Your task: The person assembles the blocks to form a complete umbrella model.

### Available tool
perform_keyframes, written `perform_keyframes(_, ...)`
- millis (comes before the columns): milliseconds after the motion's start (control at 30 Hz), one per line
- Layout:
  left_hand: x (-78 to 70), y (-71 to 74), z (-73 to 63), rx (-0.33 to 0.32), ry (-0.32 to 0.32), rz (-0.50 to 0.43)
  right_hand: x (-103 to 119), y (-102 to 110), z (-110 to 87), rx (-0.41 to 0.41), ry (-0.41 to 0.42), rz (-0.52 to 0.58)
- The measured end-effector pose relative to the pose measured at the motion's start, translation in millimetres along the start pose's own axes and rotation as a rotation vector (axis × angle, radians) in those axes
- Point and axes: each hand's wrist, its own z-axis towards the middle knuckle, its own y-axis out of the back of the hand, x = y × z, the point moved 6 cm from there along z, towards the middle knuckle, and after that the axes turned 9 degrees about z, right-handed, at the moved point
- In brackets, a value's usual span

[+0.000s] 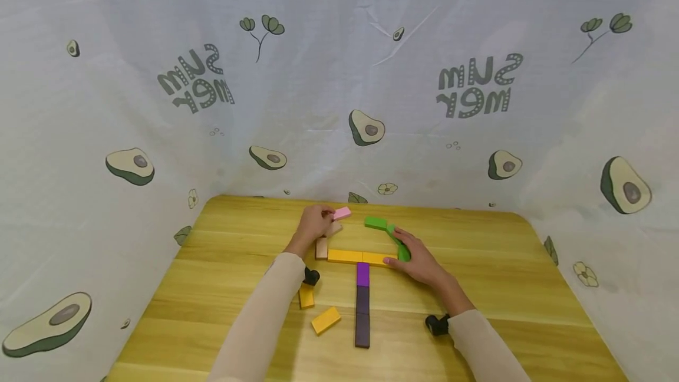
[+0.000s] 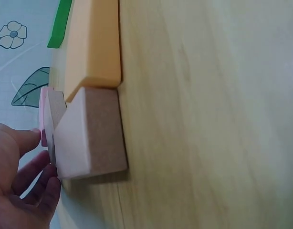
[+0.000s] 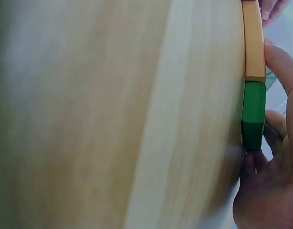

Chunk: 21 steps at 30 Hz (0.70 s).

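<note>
Probably for alignment, the left hand [image 1: 315, 222] pinches a pink block [image 1: 342, 213] beyond the yellow row [image 1: 345, 256], spread right hand [image 1: 420, 259] touching green blocks [image 1: 405, 253].

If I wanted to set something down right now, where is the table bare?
The wooden table is bare left of the left sleeve, right of the right hand, and between the purple-topped column and the right wrist's black device. It's crowded around the left hand, pink block, tan blocks, yellow row and green blocks.

Wood-grain table [image 1: 504, 270]: pink block [image 1: 342, 213], tan blocks [image 1: 321, 249], green blocks [image 1: 375, 223], yellow blocks [image 1: 345, 256], purple blocks [image 1: 363, 275] (end to end).
</note>
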Motion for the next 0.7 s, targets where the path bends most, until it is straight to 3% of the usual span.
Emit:
perform_keyframes(300,5.6,1.8,-0.6,-0.003,0.045,0.014,-3.0,-2.3,0.1,0.003,0.009,0.0)
perform_keyframes(700,3.2,-0.6,3.2,0.051,-0.014,0.083,-2.6,-0.1,0.1,0.003,0.0,-0.001)
